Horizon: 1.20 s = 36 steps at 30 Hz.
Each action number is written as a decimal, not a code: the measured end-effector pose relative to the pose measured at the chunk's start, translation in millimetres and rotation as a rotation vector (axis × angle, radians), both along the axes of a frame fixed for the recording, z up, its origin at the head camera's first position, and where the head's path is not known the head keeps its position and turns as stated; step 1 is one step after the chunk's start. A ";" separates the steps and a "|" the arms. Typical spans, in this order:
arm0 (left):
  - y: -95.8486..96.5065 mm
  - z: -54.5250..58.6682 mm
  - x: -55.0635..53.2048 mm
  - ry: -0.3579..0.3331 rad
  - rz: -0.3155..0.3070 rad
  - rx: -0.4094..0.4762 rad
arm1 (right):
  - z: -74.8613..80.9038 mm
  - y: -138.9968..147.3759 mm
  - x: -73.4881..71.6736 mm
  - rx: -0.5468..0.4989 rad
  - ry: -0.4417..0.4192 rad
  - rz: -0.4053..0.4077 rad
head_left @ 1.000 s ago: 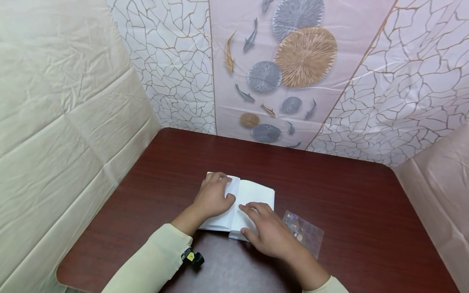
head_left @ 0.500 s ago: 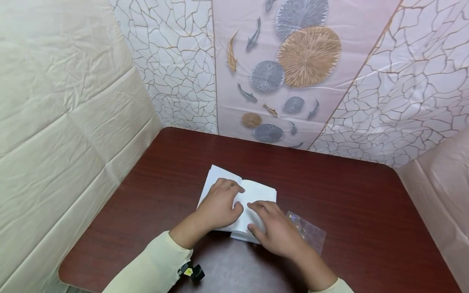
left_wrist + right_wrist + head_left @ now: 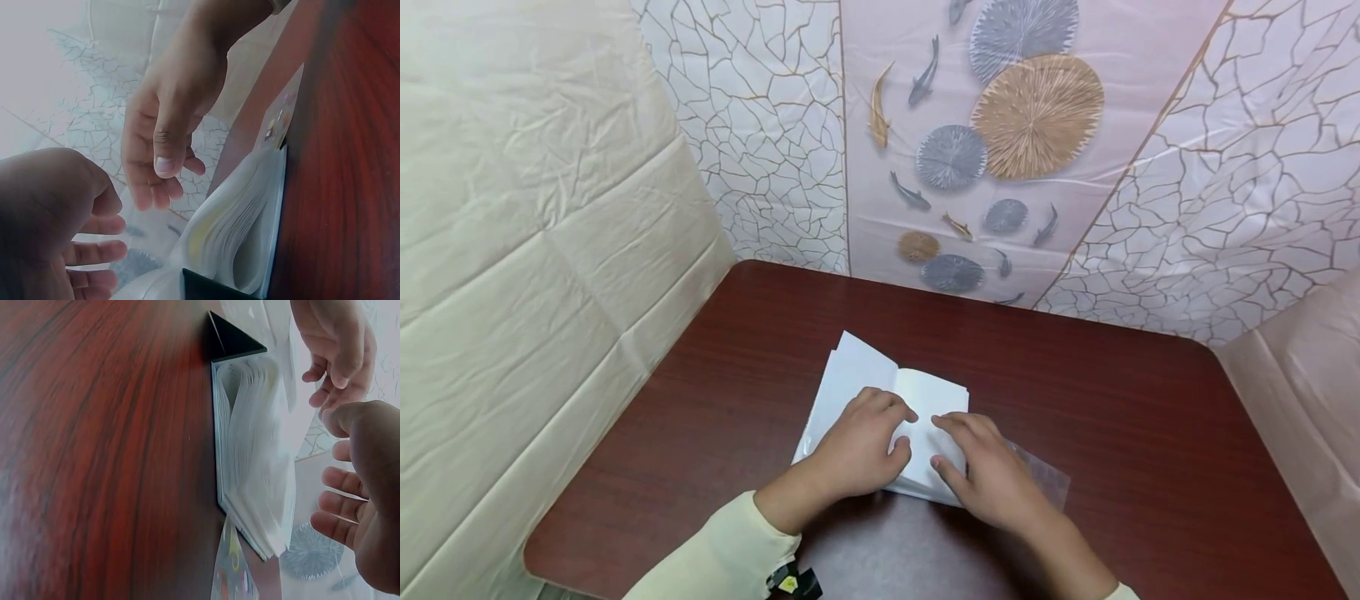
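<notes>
A small thick book with blank white pages lies open on the table. Its left leaves stand partly raised, and the right wrist view shows its dark cover tilted up off the table. My left hand is over the left page near the spine, fingers loosely bent, holding nothing. Over the right page is my right hand, its fingers spread and relaxed. In the right wrist view both hands appear above the fanned page edges, with a gap below them.
A clear plastic sheet with small colourful pieces lies beside the book on the right, partly under my right forearm. The dark red table meets patterned cloth walls at the back.
My left hand has slid right and closer to me, from the left page towards the spine. The left leaves have risen, uncovering their far corner. My right hand has shifted slightly right.
</notes>
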<state>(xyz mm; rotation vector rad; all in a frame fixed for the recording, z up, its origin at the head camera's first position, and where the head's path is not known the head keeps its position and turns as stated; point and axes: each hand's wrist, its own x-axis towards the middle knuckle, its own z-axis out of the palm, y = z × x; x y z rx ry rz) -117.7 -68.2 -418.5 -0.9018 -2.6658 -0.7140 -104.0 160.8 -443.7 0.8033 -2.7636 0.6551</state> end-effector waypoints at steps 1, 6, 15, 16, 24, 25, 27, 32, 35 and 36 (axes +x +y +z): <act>0.3 -0.6 0.7 0.004 -0.001 -0.002 | -0.2 1.5 0.1 -0.003 0.003 -0.001; 2.3 -1.5 4.6 0.015 -0.002 0.002 | 0.2 7.5 -0.1 -0.013 0.005 -0.012; 8.4 -3.6 12.1 -0.014 -0.034 0.059 | -0.7 19.8 0.6 -0.007 -0.044 -0.057; 8.6 -4.0 12.8 -0.018 -0.042 0.076 | -1.1 22.1 0.6 -0.009 -0.048 -0.059; 12.6 -6.9 19.8 -0.082 -0.080 0.151 | -7.1 39.4 4.3 -0.001 -0.079 -0.104; 13.7 -7.3 20.6 -0.088 -0.083 0.154 | -7.5 41.2 5.2 -0.003 -0.083 -0.109; 15.5 -7.7 22.5 -0.101 -0.090 0.157 | -8.2 44.4 6.6 -0.001 -0.087 -0.113; 19.0 -9.4 27.0 -0.123 -0.104 0.154 | -9.1 52.7 9.3 0.007 -0.076 -0.121; 20.8 -11.0 29.4 -0.126 -0.110 0.145 | -11.1 59.0 10.9 0.004 -0.054 -0.126; 21.3 -11.3 30.2 -0.127 -0.114 0.141 | -11.7 61.2 11.5 0.000 -0.048 -0.128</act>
